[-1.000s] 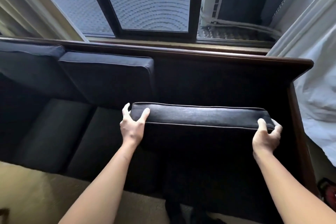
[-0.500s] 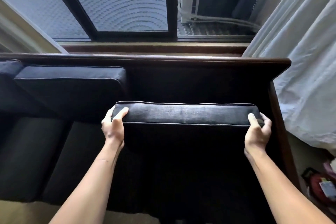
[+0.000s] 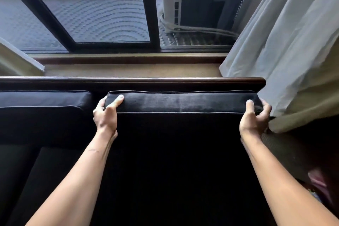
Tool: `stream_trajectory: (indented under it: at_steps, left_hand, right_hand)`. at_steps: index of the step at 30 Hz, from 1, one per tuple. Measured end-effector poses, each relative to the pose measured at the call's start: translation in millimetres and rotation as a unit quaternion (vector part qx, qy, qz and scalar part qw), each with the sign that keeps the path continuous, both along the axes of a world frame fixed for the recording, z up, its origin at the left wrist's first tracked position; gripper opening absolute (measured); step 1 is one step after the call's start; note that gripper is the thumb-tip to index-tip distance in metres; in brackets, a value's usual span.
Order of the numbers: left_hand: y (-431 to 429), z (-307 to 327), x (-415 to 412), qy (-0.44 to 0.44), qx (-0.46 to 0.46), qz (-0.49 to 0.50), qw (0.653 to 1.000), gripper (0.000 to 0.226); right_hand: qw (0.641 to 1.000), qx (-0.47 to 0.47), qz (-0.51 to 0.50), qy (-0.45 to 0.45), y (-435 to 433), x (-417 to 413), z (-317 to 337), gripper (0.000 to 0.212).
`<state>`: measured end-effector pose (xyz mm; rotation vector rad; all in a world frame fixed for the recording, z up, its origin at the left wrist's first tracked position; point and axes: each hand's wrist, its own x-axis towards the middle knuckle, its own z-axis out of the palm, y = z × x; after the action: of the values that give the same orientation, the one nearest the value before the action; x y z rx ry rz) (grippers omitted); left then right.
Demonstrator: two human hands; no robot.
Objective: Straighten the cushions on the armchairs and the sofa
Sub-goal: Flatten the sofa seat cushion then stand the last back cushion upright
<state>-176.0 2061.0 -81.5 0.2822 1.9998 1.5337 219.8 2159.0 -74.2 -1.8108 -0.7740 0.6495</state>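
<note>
Cushion (image 3: 183, 103): dark fabric, rectangular, flat-sided, pale piping along both top edges; stands upright at the right end of the sofa (image 3: 55, 161), its top just below the back rail (image 3: 132, 80).
Left hand (image 3: 106, 113): grip pinching the cushion's left top corner, thumb on the top face, fingers wrapped behind.
Right hand (image 3: 254, 115): grip pinching the right top corner the same way, thumb on top, fingers curled round the end.
Left of the left grip: second cushion (image 3: 44, 101), same fabric and piping, upright against the rail, a narrow gap between the two.
Beyond both grips: rail of dark polished wood, straight, rounded edge; behind it a brown sill (image 3: 128, 69) and a black-framed window (image 3: 102, 24) with patterned glass.
Right of the right grip: curtain (image 3: 286, 51), pale, pleated, its hem touching the fingers and draped over the sofa's end.
Beyond the window: a white air-conditioner unit (image 3: 201, 0).
</note>
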Motion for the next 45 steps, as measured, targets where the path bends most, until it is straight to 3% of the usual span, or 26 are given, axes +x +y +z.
stream_trajectory:
  at_steps: [4, 10, 16, 22, 25, 28, 30, 34, 40, 45]
  left_hand:
    - [24, -13, 14, -0.014, -0.011, -0.008, 1.0, 0.05]
    - [43, -35, 16, 0.006, -0.054, -0.031, 0.998, 0.06]
    - [42, -38, 32, 0.096, -0.092, -0.072, 0.989, 0.062]
    - [36, -29, 39, 0.213, -0.156, -0.141, 0.954, 0.069]
    - [33, -20, 36, 0.286, -0.227, -0.197, 0.91, 0.07]
    - [17, -5, 36, 0.348, -0.257, -0.249, 0.867, 0.063]
    - [0, 5, 32, 0.374, -0.243, -0.273, 0.852, 0.055]
    - [-40, 29, 5, 0.386, -0.198, -0.278, 0.857, 0.043]
    - [-111, 59, -81, 0.41, -0.205, -0.3, 0.836, 0.041]
    - [-148, 70, -188, 0.433, -0.24, -0.304, 0.814, 0.051]
  right_hand:
    - [1.0, -0.013, -0.005, -0.021, 25, 12, -13, 0.045]
    - [0.998, -0.044, 0.009, -0.044, 42, 20, -41, 0.042]
    - [0.995, -0.033, 0.04, -0.081, 45, 26, -69, 0.051]
    - [0.987, -0.039, 0.073, -0.141, 33, 20, -67, 0.051]
    - [0.957, -0.055, 0.106, -0.263, 17, 8, -65, 0.052]
    - [0.913, -0.082, 0.217, -0.336, -6, -17, -48, 0.056]
    - [0.888, -0.075, 0.296, -0.343, -23, -42, -33, 0.059]
    - [0.862, -0.041, 0.399, -0.31, -57, -110, -9, 0.056]
    - [0.798, -0.003, 0.534, -0.279, -100, -230, 19, 0.053]
    - [0.738, 0.009, 0.602, -0.304, -119, -346, 33, 0.06]
